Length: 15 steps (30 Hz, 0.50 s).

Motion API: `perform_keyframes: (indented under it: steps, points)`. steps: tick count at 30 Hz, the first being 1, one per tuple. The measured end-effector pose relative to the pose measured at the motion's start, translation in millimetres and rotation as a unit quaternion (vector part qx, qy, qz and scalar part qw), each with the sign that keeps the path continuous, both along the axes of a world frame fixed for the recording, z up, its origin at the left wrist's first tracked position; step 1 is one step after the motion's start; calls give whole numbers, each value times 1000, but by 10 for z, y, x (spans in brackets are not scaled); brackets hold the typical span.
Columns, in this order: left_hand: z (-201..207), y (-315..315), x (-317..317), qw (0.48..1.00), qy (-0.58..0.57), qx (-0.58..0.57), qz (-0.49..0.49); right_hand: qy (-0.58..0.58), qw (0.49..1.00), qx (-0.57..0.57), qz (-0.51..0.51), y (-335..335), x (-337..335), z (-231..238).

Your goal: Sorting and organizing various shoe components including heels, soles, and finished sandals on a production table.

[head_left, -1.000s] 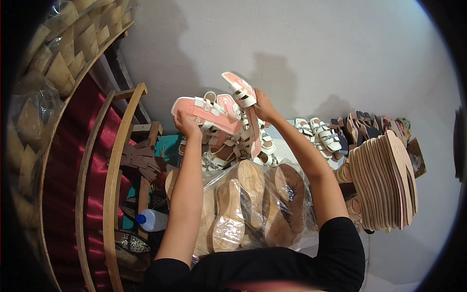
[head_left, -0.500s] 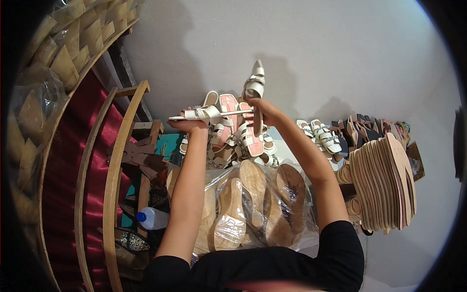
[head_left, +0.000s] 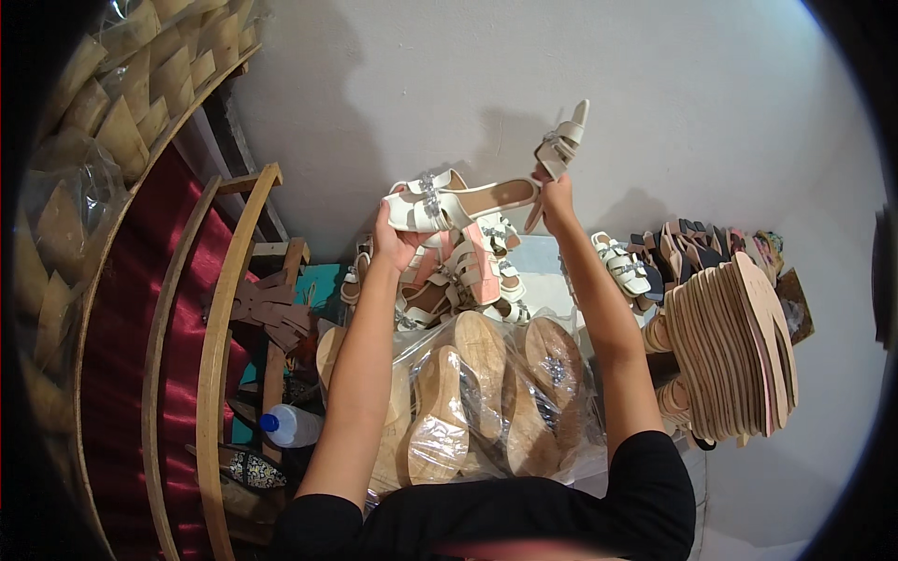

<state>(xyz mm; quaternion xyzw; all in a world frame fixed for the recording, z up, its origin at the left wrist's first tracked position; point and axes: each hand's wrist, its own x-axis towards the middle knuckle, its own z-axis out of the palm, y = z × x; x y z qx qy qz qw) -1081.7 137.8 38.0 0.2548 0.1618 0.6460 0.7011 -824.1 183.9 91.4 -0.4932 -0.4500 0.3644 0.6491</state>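
Note:
My left hand (head_left: 397,247) is closed around the toe end of a white sandal (head_left: 424,213) with a shiny, jewelled strap. That sandal lies nearly level, its tan insole showing, and its heel end reaches toward my right hand (head_left: 557,201). Gripped in the right hand is a second white sandal (head_left: 561,148), tilted with its toe pointing up in front of the wall. Whether the two sandals touch cannot be made out. Below them is a pile of more white sandals (head_left: 456,271), some with pink insoles.
Wooden shoe lasts (head_left: 440,421) in clear plastic lie nearest me. On the right stand a stack of tan soles (head_left: 720,355), a white sandal pair (head_left: 619,265) and dark sandals (head_left: 669,252). A wooden rack (head_left: 220,346) and a blue-capped bottle (head_left: 295,425) are at left.
The left sandal has turned so its straps and insole face up toward me. My right hand has moved right with its sandal, which now leans to the right.

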Motion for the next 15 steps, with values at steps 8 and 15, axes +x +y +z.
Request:
perform_keyframes:
  steps: [8,15]
  points:
    - [38,-10,-3,993,-34,-24,108,2,966,223,-130,-214,8,206]
    - [-15,10,-6,987,13,-7,158,8,913,316,-257,-236,-81,328]
